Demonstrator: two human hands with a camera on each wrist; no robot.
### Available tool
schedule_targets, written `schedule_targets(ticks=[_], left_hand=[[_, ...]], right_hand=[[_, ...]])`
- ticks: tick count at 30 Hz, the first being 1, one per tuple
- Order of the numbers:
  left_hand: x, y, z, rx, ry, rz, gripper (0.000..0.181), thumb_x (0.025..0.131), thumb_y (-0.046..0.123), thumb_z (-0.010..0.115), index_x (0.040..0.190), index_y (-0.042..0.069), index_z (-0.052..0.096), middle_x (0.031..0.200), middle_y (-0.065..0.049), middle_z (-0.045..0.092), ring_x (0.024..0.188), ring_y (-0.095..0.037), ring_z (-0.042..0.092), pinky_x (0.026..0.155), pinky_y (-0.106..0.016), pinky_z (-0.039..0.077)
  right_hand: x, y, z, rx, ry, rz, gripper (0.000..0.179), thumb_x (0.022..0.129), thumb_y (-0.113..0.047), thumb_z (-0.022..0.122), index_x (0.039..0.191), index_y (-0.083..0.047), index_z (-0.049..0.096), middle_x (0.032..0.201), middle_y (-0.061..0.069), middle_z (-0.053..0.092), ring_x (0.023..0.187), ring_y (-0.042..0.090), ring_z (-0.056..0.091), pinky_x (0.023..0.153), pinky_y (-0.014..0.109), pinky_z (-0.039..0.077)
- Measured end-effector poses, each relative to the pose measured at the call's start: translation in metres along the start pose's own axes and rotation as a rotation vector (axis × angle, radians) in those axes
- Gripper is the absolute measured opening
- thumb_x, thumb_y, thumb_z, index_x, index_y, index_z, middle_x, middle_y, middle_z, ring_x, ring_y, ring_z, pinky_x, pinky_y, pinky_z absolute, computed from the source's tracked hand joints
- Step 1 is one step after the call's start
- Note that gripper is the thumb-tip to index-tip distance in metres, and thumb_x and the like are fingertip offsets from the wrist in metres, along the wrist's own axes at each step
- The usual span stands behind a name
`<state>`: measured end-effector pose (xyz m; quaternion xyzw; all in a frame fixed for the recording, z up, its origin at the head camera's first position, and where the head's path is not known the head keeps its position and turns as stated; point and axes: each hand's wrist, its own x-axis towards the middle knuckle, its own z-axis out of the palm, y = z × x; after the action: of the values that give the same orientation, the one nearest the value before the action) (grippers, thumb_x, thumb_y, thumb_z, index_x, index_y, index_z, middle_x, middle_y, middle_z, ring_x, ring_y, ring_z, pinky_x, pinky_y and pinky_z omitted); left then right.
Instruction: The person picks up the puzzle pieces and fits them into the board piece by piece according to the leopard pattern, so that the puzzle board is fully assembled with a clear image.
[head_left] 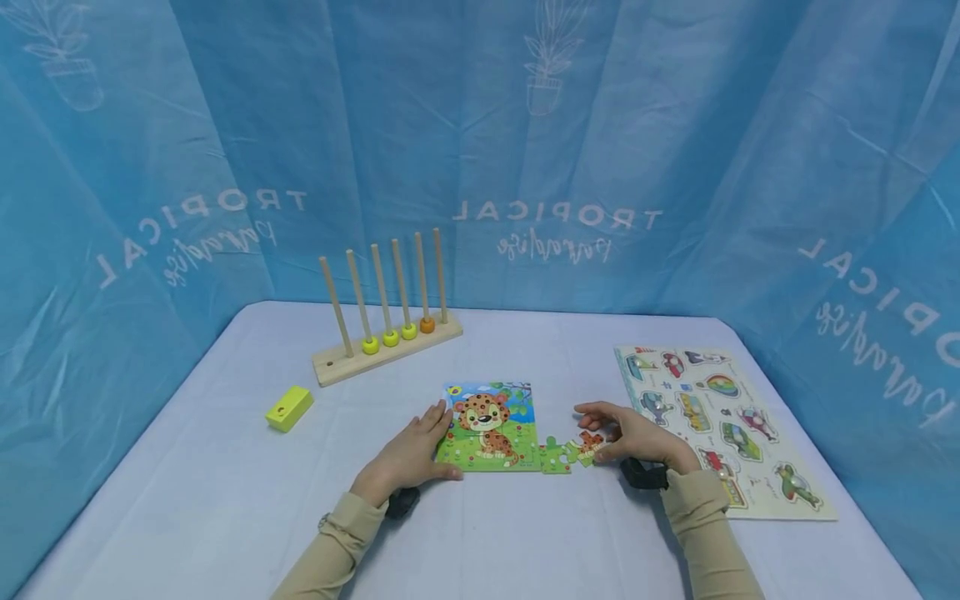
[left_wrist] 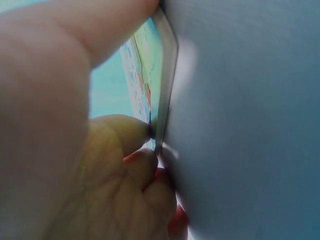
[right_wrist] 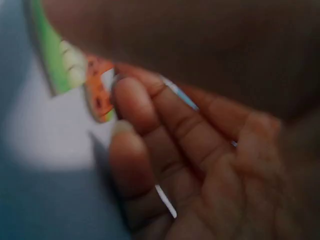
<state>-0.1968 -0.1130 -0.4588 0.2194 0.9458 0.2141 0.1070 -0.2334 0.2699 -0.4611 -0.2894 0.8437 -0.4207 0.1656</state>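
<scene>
A leopard jigsaw puzzle lies flat in the middle of the table. My left hand rests at its left side, fingers fairly straight along the edge and thumb by the lower left corner. In the left wrist view, fingertips touch the thin rim of the puzzle. Beyond the puzzle's lower right corner lies a green jigsaw piece. Just right of that, my right hand pinches an orange spotted jigsaw piece between thumb and fingers. The right wrist view shows this spotted piece partly hidden by the hand.
A wooden peg stand with yellow and orange beads stands at the back left. Nearer on the left lies a yellow block. A large picture board with vehicle shapes lies beside the right forearm. Blue curtains enclose the table's back and sides.
</scene>
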Motion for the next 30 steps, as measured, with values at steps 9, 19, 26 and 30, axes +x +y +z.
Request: schedule_targets(ticks=[9, 19, 26, 30], left_hand=[[0.001, 0.001, 0.0, -0.006, 0.002, -0.015, 0.097, 0.081, 0.045, 0.074, 0.15, -0.004, 0.027, 0.161, -0.022, 0.017, 0.149, -0.037, 0.019, 0.122, -0.051, 0.022], [0.001, 0.001, 0.002, -0.008, 0.002, -0.015, 0.097, 0.081, 0.045, 0.074, 0.15, -0.004, 0.028, 0.161, -0.022, 0.017, 0.149, -0.037, 0.019, 0.123, -0.05, 0.021], [0.001, 0.002, 0.002, -0.002, 0.001, -0.02, 0.097, 0.081, 0.046, 0.074, 0.15, -0.003, 0.028, 0.161, -0.021, 0.017, 0.149, -0.036, 0.019, 0.123, -0.05, 0.022], [0.001, 0.002, 0.001, -0.003, 0.005, -0.024, 0.097, 0.08, 0.046, 0.075, 0.15, -0.003, 0.028, 0.161, -0.021, 0.018, 0.149, -0.037, 0.02, 0.122, -0.05, 0.022]], right_hand=[[0.003, -0.007, 0.003, -0.129, 0.091, 0.092, 0.048, 0.081, -0.002, 0.073, 0.126, -0.002, 0.059, 0.117, 0.016, 0.06, 0.099, 0.022, 0.056, 0.078, 0.026, 0.052], [0.023, 0.0, 0.012, -0.238, 0.419, 0.411, 0.038, 0.087, -0.015, 0.071, 0.12, 0.002, 0.06, 0.102, 0.018, 0.065, 0.081, 0.022, 0.054, 0.068, 0.032, 0.045], [0.036, -0.002, 0.018, -0.183, 0.49, 0.397, 0.036, 0.094, -0.015, 0.063, 0.125, 0.004, 0.058, 0.095, 0.019, 0.068, 0.073, 0.018, 0.06, 0.062, 0.029, 0.05], [0.042, -0.007, 0.024, 0.019, 0.465, 0.355, 0.035, 0.096, -0.006, 0.056, 0.129, 0.008, 0.054, 0.087, 0.019, 0.067, 0.063, 0.011, 0.063, 0.055, 0.023, 0.053]])
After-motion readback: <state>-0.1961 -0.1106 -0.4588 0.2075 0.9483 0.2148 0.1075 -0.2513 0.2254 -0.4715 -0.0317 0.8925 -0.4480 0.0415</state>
